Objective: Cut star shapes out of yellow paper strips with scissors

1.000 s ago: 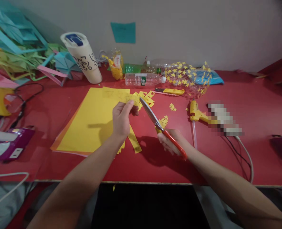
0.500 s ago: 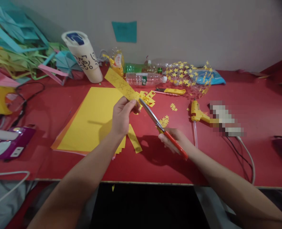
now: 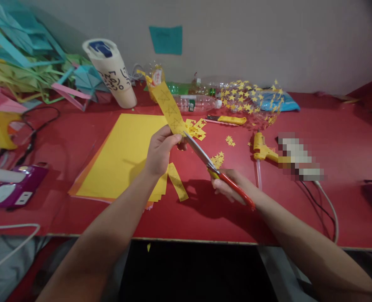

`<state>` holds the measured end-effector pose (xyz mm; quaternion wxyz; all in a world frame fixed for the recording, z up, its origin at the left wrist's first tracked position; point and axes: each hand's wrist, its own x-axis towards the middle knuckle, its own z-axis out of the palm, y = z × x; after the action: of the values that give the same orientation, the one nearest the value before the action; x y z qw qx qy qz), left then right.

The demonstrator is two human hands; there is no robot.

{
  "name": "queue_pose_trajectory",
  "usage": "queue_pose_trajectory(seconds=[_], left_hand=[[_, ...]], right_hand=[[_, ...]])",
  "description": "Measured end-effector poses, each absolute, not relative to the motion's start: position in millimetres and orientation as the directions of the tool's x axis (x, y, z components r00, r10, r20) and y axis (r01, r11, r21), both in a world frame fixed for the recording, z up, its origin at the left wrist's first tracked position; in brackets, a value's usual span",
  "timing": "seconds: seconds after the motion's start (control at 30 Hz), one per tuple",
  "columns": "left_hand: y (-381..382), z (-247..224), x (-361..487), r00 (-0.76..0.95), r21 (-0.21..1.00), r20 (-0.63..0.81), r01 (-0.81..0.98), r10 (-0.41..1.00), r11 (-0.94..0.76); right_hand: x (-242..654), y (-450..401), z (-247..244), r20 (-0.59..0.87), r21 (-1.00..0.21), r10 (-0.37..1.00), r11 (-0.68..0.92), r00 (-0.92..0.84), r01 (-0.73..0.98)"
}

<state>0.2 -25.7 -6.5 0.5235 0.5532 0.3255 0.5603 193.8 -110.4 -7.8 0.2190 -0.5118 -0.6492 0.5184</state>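
Observation:
Pinched between the thumb and fingers of my left hand (image 3: 160, 151) is a yellow paper strip (image 3: 170, 110) with stars drawn on it in pencil. My right hand (image 3: 230, 184) grips red-handled scissors (image 3: 201, 153), whose tips meet the strip's lower end beside my left thumb. Behind that spot lie yellow scraps with star-shaped holes (image 3: 200, 131). Small cut stars (image 3: 217, 160) are piled on the red table (image 3: 204, 226) near the scissors. Another marked strip (image 3: 178, 182) rests to the right of a stack of yellow paper (image 3: 119, 155).
Plastic bottles (image 3: 201, 104), a star-covered clear form (image 3: 248, 98) and a yellow cutter (image 3: 231, 121) lie at the back. A glue gun (image 3: 261, 149) is at right. A white cup (image 3: 113, 75), folded paper shapes (image 3: 22, 37) and a purple power strip (image 3: 19, 188) are left.
The strip in my left hand has turned more upright, its far end shifting right. The handles of the scissors have moved slightly right, with the tips still at the strip.

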Motion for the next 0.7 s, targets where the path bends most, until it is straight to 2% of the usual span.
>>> queue_pose_trajectory(seconds=[0.7], left_hand=[[-25.0,-3.9,0.1,0.167,0.947,0.216,-0.277,0.962,-0.165]], right_hand=[[195.1,-110.0,-7.0,-0.250,-0.913,0.874,-0.070,-0.416,0.402]])
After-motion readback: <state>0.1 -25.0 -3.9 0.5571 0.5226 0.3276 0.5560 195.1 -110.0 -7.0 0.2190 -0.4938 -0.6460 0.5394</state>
